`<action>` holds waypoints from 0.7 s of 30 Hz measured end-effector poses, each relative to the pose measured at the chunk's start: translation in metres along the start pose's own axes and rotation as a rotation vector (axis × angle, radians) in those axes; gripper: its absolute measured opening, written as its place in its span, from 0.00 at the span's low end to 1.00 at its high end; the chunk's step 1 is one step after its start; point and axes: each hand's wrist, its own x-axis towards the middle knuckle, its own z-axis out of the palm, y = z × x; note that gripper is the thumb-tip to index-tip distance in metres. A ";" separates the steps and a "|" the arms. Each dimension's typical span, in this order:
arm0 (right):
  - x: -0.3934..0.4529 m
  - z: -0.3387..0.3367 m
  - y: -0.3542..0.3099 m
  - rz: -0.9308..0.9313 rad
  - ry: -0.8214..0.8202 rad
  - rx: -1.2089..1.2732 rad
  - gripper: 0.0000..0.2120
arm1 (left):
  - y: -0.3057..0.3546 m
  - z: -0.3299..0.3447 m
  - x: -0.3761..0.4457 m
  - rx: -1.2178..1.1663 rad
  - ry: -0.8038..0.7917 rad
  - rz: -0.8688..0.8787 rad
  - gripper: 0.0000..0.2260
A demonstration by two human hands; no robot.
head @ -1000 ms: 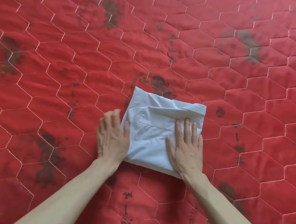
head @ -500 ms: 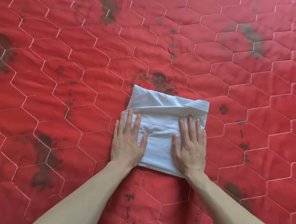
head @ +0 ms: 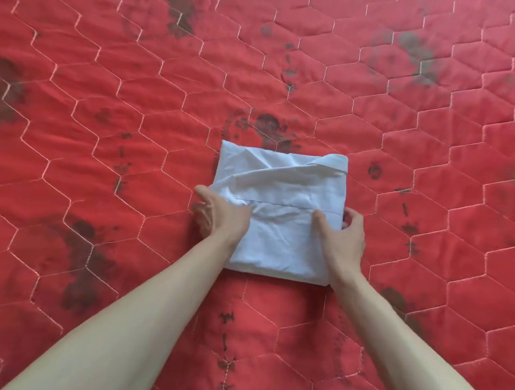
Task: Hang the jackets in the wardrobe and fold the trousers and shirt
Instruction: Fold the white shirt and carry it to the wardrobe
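A pale blue shirt [head: 283, 196], folded into a small square, lies on the red quilted bedcover [head: 134, 110] in the middle of the head view. My left hand [head: 221, 215] grips the shirt's left edge, thumb on top and fingers curled at the side. My right hand [head: 343, 240] grips the right edge, thumb on top of the cloth and fingers wrapped round the side. No jackets, trousers or wardrobe are in view.
The red bedcover with white hexagon stitching and dark printed patches fills the whole view on every side of the shirt.
Both hands lay flat on top of the shirt before. They have slid outward to its left and right edges and now grip them.
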 end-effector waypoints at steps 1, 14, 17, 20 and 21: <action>0.003 -0.004 -0.004 0.101 -0.078 0.090 0.23 | 0.000 -0.003 0.002 -0.012 -0.050 -0.039 0.41; 0.013 -0.034 0.017 0.285 -0.568 0.313 0.19 | -0.038 -0.039 0.013 -0.372 -0.688 -0.182 0.22; 0.000 -0.043 0.007 0.362 -0.672 0.361 0.19 | -0.044 -0.045 -0.002 -0.384 -0.692 -0.220 0.22; -0.016 -0.063 0.001 0.411 -0.756 0.383 0.20 | -0.048 -0.060 -0.023 -0.417 -0.655 -0.208 0.22; -0.022 -0.070 -0.002 0.402 -0.777 0.381 0.20 | -0.050 -0.067 -0.031 -0.429 -0.649 -0.200 0.22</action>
